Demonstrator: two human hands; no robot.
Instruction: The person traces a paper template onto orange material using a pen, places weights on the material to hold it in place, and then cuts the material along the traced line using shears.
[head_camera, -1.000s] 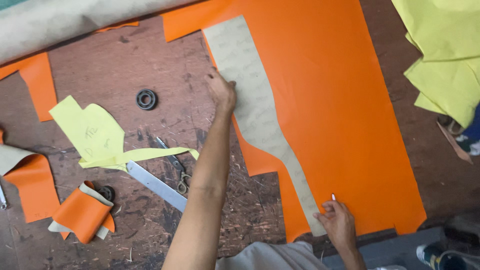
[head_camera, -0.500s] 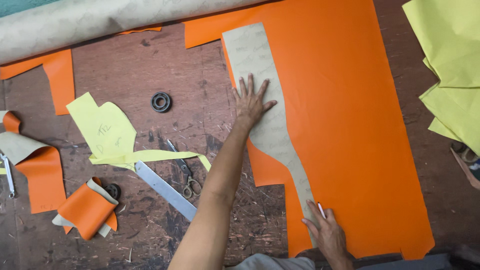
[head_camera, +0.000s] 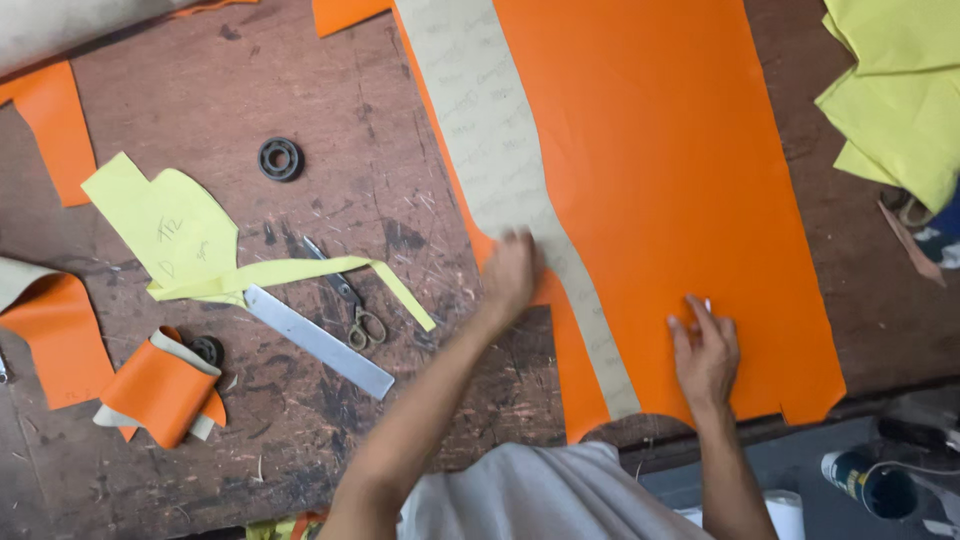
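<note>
A large orange sheet (head_camera: 660, 150) lies across a worn wooden workbench (head_camera: 380, 180). On its left part rests a long beige paper pattern (head_camera: 490, 130). My left hand (head_camera: 510, 275) presses flat on the pattern's lower stretch, at the sheet's left edge. My right hand (head_camera: 705, 350) lies flat on the orange sheet near its front edge, fingers spread. Neither hand holds anything.
Scissors (head_camera: 345, 295) and a metal ruler (head_camera: 315, 340) lie left of my arm. A yellow cut piece (head_camera: 170, 225), a black ring (head_camera: 280, 158), a rolled orange scrap (head_camera: 160, 390) and orange offcuts (head_camera: 55, 130) sit further left. Yellow sheets (head_camera: 900, 100) lie at the right.
My left hand has slid down the pattern toward me. My right hand has moved right and up onto the orange sheet. The view has shifted closer.
</note>
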